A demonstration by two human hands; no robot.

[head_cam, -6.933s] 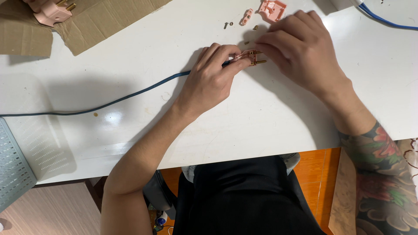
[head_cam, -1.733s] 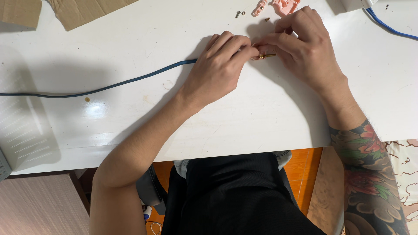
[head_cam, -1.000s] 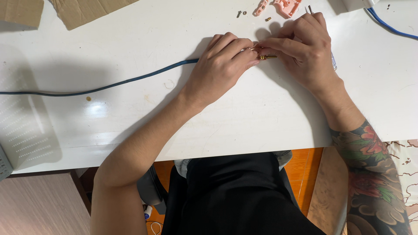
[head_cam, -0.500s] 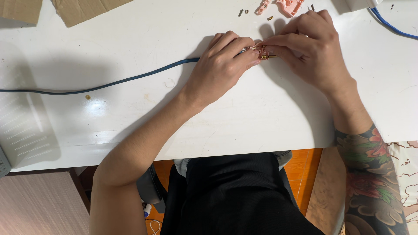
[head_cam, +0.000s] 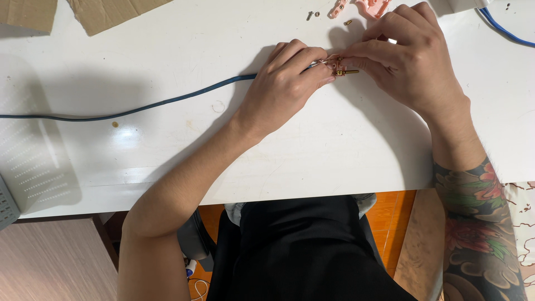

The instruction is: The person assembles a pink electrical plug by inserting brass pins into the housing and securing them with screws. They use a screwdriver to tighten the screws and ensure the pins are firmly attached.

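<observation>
A white table [head_cam: 167, 39] carries a blue cable [head_cam: 139, 108], cardboard pieces [head_cam: 111, 11], small screws [head_cam: 310, 15] and pink plastic parts [head_cam: 370, 6].

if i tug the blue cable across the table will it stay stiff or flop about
Probably floppy: the blue cable lies in a loose curve on the white table. It would likely slide easily, since the top looks glossy. Its far end seems held by the left hand.

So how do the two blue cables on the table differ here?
The long blue cable crosses the white table from the left edge into the left hand, which grips its end; the short blue cable curves at the top right corner, untouched, mostly out of view. Both look the same blue.
</observation>
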